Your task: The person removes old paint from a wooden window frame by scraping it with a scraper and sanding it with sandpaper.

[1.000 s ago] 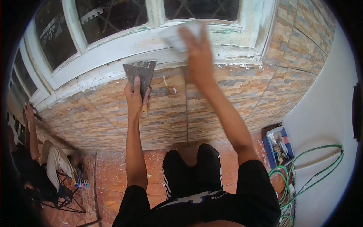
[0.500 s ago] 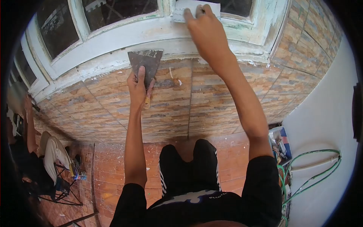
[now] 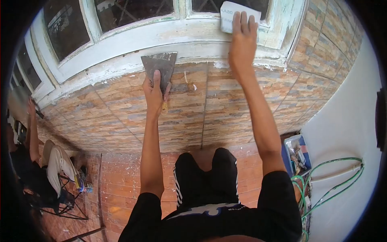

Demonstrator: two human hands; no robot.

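Note:
A folded sheet of sandpaper (image 3: 229, 20), pale backing with printed letters facing up, lies against the lower rail of the white window frame (image 3: 157, 33). My right hand (image 3: 244, 44) presses on it with the fingers laid over its back. Lower and to the left, my left hand (image 3: 153, 93) grips a putty knife (image 3: 160, 66), thumb along its wide, paint-flecked metal blade. The blade points up, its edge close to the sill; whether it touches cannot be told. Part of the knife's worn handle shows below the palm.
Stone-patterned tiles (image 3: 177, 125) cover the wall under the window. At left another person (image 3: 32, 165) sits on a folding stool (image 3: 66, 209) near a paint can (image 3: 84, 185). A blue bin of items (image 3: 298, 151) and a green hose (image 3: 334, 161) stand at right. White flecks dot the red floor (image 3: 121, 177).
My right hand has slid the sandpaper to the right along the frame, its fingers now lying flatter over it. My left hand with the putty knife has shifted slightly right in view.

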